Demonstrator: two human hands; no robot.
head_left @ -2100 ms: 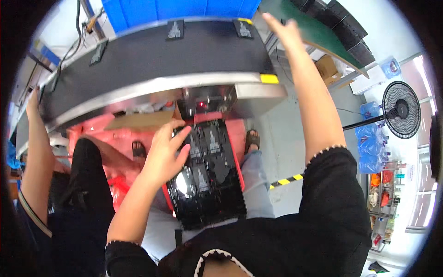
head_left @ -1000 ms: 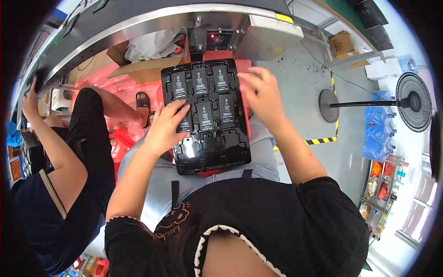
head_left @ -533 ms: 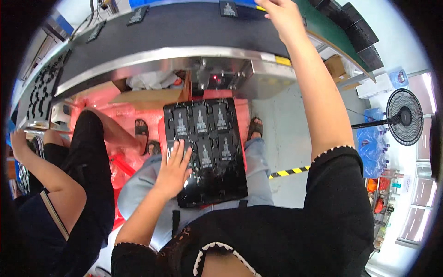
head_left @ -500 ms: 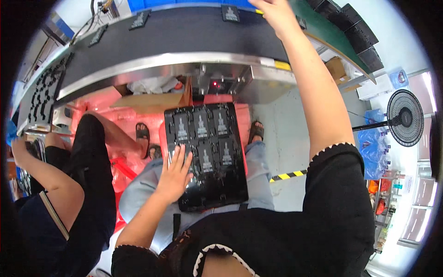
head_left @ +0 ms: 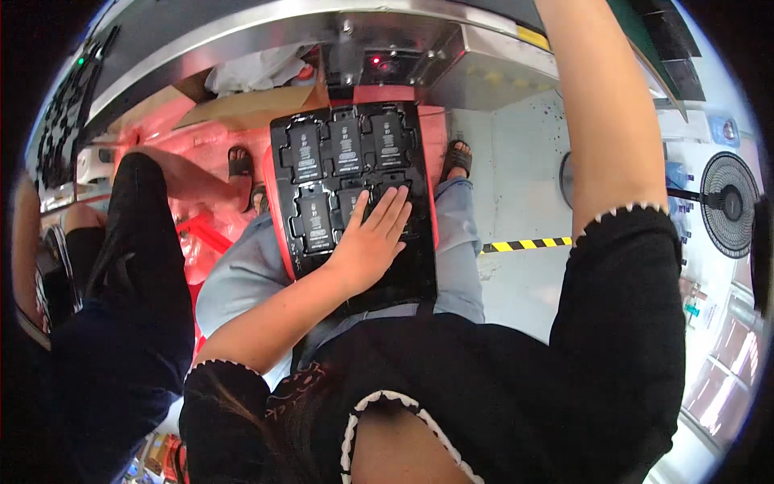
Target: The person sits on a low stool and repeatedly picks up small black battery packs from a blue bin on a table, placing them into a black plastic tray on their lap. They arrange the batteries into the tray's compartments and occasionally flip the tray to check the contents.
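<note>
On my lap lies a black plastic tray point(head_left: 415, 278) with moulded pockets. Flat black rectangular batteries point(head_left: 305, 153) with pale print fill its far row, and more sit in the row nearer me. My left hand point(head_left: 367, 250) rests palm down over that nearer row, fingers stretched out and slightly apart, gripping nothing. Its fingers partly cover the middle and right pockets, so what lies beneath them is only partly seen. My right arm point(head_left: 609, 113) reaches forward past the top edge of the picture. The right hand itself is out of view.
Ahead runs the metal edge point(head_left: 266, 31) of a conveyor bench, with a red-lit control box point(head_left: 379, 64) below. An open cardboard box point(head_left: 250, 109) stands under it. A co-worker's legs point(head_left: 137, 234) are at left. A black fan point(head_left: 730, 202) stands at right.
The view has tilted down toward my lap. My left hand has slid from the tray's left side toward its right, uncovering a battery. My right hand, earlier over the conveyor, has left the picture.
</note>
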